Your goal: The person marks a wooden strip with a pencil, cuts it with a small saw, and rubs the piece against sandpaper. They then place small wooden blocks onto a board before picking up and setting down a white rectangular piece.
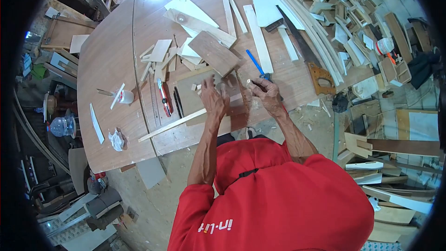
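Observation:
My right hand (267, 95) is closed in a pinch on a small piece of wood (248, 82), mostly covered by the fingers. To its left, my left hand (214, 98) is over a flat board (188, 94), fingers apart and slightly blurred, with nothing visible in them. Small wooden blocks (194, 87) lie beside its fingertips. A long thin wood strip (174, 124) runs across the table edge below that wrist. Left of the board are a red utility knife (164, 97) and dark thin rods (178, 102). A blue-handled tool (255, 62) lies just beyond my right hand.
A handsaw (321, 79) and a square (275, 25) lie at the right. Wood offcuts (160, 51) and a brown board (213, 52) are piled ahead. A white cup (125, 96) and crumpled plastic (116, 139) stand left on the table (107, 60). Scrap wood fills the right side.

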{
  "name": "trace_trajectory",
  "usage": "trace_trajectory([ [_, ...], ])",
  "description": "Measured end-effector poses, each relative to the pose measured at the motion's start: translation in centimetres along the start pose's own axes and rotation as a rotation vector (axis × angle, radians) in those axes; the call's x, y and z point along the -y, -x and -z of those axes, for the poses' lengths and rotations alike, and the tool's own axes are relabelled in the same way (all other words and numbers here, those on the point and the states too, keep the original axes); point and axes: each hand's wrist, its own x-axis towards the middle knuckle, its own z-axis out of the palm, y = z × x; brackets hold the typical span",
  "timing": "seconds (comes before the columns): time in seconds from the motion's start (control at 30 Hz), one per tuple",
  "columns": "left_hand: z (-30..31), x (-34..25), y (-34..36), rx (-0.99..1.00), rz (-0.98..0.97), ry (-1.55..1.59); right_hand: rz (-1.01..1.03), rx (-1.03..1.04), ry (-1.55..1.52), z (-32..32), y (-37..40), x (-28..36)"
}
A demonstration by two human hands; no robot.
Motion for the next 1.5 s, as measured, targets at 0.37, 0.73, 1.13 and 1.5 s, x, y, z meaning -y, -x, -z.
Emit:
trace_trajectory([
  [0.37, 1.0, -1.8, -8.1, 0.223, 0.562, -0.074, 0.495, -0.176, 0.722, -4.0, -12.0, -1.3],
  [0.73, -2.3, -0.3, -9.8, 0.143, 0.616, 0.171, 0.215, -0.167, 0.515, -5.9, -10.5, 1.1],
  [1.13, 1.8, -0.3, -7.3, 0.476, 0.436, 1.415, 0.380, 0.004, 0.562, -8.6, -7.4, 6.9],
  [1.5, 0.5, -3.0, -6.7, 0.444, 0.413, 1.403, 0.755, 0.184, 0.855, -4.8, -6.3, 8.9],
])
